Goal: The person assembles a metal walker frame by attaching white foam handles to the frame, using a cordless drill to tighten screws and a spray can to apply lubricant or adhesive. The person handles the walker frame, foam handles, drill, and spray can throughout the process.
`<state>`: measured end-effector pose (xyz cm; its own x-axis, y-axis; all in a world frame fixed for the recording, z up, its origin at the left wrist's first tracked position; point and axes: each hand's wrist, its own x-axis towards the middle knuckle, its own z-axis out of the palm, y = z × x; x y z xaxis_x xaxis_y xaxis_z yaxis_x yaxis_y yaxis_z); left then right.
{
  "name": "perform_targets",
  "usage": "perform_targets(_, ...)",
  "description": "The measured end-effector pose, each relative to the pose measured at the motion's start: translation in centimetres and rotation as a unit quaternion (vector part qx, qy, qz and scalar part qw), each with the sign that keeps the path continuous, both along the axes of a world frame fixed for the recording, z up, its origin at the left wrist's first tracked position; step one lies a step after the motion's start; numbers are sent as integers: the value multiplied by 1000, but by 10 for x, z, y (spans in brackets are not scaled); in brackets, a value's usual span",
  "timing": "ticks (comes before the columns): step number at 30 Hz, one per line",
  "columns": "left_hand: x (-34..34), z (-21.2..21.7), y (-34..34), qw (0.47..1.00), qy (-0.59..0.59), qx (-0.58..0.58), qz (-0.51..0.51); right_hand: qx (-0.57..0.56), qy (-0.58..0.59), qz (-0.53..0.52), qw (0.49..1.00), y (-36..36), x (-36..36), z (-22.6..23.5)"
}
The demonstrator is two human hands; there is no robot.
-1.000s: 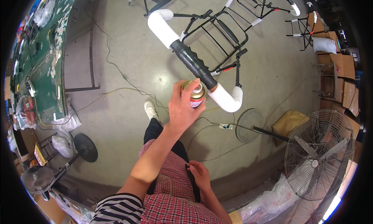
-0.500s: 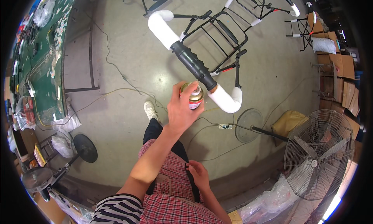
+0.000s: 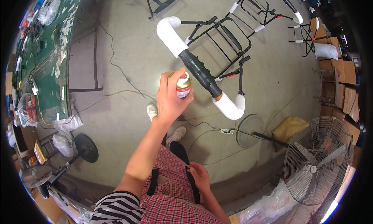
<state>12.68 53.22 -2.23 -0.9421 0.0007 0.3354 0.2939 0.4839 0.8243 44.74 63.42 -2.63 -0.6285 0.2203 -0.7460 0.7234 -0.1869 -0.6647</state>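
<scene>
My left hand [image 3: 170, 99] is wrapped round a spray can [image 3: 183, 90] with a gold top and a red and white side. Its index finger rests on the nozzle. Just right of the can, apart from it, a thick bar carries a ridged black sleeve [image 3: 199, 73] and curved white foam ends [image 3: 171, 35]. A bit of brownish core shows between the sleeve and the nearer foam. The bar belongs to a black tubular frame [image 3: 217, 45] on the floor. Low by my checked apron [image 3: 171, 177], my right hand [image 3: 199, 176] has curled fingers at a black strap; what they pinch is unclear.
A large caged fan [image 3: 316, 162] stands at the right, its round base [image 3: 249, 131] on the floor. Cables and a power strip [image 3: 227, 131] cross the floor. A green worktable [image 3: 50, 68] runs along the left. Cardboard boxes [image 3: 344, 72] line the right; similar frames stand beyond.
My left hand with the can has moved left, widening the gap to the bar. The view has shifted a little, and my second shoe has come into sight. My right hand stays at the apron.
</scene>
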Motion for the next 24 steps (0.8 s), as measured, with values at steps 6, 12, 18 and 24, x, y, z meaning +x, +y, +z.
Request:
perform_targets(6,-10,7,-3,999,-18,2,-33,1,0,27,1000,-3,-8,-1)
perform_targets(12,-11,0,-3,999,-12,23,-39,3,7,28,1000,-7,-15,-1)
perform_targets(18,-13,3,-4,999,-9,27,-46,3,-1,23,1000,-13,-22,-1)
perform_targets(24,-12,-2,-12,998,-23,16,-49,-2,-1,27,1000,-16,-31,0)
